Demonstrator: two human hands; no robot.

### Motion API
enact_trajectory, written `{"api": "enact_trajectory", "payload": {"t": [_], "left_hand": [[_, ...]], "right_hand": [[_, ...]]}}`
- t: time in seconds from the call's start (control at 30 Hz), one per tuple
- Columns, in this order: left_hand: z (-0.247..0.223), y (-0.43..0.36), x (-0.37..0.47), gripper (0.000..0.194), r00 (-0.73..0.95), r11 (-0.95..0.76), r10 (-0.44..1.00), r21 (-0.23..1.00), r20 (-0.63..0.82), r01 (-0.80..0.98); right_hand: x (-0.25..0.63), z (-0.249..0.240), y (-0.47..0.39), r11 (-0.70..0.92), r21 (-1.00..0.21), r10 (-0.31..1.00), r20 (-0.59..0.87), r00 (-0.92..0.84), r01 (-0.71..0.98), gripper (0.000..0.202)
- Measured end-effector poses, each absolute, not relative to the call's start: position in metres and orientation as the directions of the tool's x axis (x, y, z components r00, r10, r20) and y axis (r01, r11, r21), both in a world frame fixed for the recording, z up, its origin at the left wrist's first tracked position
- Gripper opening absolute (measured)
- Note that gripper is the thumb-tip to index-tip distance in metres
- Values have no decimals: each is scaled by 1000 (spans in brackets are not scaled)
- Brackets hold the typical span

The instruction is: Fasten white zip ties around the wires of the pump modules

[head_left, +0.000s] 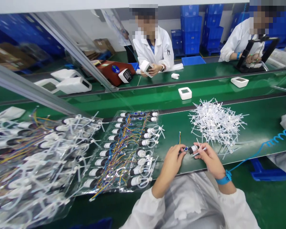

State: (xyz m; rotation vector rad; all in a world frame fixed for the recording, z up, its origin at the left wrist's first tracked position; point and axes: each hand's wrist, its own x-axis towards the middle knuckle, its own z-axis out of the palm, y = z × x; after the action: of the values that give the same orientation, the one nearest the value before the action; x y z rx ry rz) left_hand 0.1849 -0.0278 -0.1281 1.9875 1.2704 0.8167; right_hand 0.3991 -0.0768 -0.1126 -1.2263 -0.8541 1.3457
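Note:
Near the front edge of the green bench, my left hand (173, 159) pinches a small blue circuit board (186, 149) with coloured wires sticking up behind the fingers. The board sits beside a black and white cylindrical part (193, 149). At that part's white end, my right hand (209, 157) has its fingers closed round it and its pale tubing. A heap of white tube pieces (216, 122) lies just beyond my right hand. To the left, a plastic sheet bears rows of similar wired cylinders (146, 142).
More wired parts (45, 159) are piled at the far left. White devices (185, 93) stand on the green conveyor (157, 101). Two people in white coats work across it. A blue coiled cord (259, 149) runs from my right wristband, and a slanted metal post (73, 47) rises at the left.

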Motion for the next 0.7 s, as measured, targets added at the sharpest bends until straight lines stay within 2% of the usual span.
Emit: {"api": "enact_trajectory", "payload": {"t": [0.3, 0.43, 0.57, 0.7], "left_hand": [[-123, -26, 175, 20, 249, -224, 961, 875, 124, 429], [-120, -23, 175, 16, 152, -146, 984, 915, 94, 376], [-109, -21, 177, 16, 36, -224, 972, 861, 234, 456], [-89, -20, 184, 16, 35, -337, 930, 815, 365, 472]], "right_hand": [[400, -108, -77, -181, -964, 975, -201, 89, -195, 47], [400, -106, -76, -196, -963, 973, -215, 88, -185, 47], [400, -106, -76, -203, -958, 971, -224, 86, -202, 48], [400, -106, -74, -216, -953, 969, -235, 70, -210, 46]]}}
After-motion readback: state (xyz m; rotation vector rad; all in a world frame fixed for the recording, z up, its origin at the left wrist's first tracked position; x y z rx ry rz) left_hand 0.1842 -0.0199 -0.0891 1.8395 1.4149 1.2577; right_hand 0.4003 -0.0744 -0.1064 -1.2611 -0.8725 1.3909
